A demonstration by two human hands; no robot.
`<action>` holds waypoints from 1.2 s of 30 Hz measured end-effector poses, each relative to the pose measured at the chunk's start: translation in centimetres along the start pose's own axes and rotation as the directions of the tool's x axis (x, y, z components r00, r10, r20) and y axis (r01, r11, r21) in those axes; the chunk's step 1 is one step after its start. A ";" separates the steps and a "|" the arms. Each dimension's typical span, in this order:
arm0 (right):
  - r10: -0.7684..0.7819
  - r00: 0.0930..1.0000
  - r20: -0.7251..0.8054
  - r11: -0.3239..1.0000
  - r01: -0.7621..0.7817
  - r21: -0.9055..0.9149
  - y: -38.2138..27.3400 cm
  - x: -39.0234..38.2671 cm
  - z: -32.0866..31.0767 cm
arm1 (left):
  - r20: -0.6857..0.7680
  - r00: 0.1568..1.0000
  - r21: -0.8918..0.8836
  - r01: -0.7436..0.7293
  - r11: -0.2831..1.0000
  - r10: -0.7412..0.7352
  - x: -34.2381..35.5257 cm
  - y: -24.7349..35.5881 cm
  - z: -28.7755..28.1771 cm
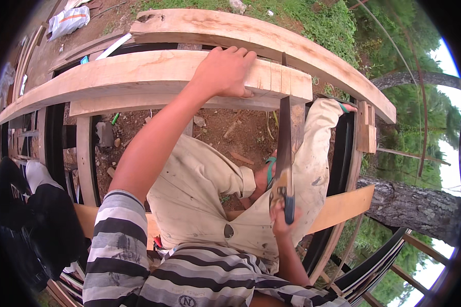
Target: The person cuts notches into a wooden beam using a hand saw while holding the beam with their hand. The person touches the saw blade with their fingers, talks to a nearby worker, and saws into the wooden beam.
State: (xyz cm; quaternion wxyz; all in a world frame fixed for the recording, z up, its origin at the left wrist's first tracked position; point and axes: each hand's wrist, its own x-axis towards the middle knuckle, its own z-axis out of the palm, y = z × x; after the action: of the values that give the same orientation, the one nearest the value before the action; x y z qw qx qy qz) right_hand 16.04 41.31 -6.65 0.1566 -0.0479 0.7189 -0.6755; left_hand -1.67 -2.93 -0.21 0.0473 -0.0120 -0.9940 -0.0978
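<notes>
The right hand [283,217], low in the middle of the frame, is wrapped tight around the handle of a handsaw [284,148]. The saw blade runs straight up from that hand to the upper middle of the frame, where its far end sits in a cut in a pale wooden beam [138,77]. The left hand [225,71] lies palm down on top of that same beam, just left of the blade, fingers together and curled over the far edge, pressing on the wood rather than holding anything. The beam crosses the upper half of the frame from left to right, with several thin cut lines near its right end. Behind it, a second, wider beam [271,38] curves along the top. Below the arms are pale trousers [200,194] and a grey-and-black striped shirt [138,256]. Bare earth [230,133] shows beneath the beams, grass [317,25] at upper right, and a tree trunk [415,204] at the right edge.
</notes>
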 end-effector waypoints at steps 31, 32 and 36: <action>-0.035 0.997 -0.066 0.996 0.029 -0.079 -0.6 -2.3 2.7 | 0.043 0.999 -0.008 -0.013 1.000 0.013 0.6 0.3 -0.8; -0.037 0.999 -0.025 0.996 0.035 -0.086 -0.4 -2.2 2.5 | 0.071 0.997 -0.006 0.013 1.000 -0.013 0.6 0.5 -1.1; 0.027 1.000 0.010 1.000 -0.027 0.010 -1.9 4.3 5.4 | 0.068 0.998 0.010 0.018 1.000 -0.019 0.7 0.6 -0.6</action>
State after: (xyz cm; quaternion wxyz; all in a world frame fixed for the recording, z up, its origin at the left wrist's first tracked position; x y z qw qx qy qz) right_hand 13.24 34.74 -5.66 0.1696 -0.0406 0.7153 -0.6767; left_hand -2.32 -2.45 0.60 0.0126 -0.0059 -0.9955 -0.0932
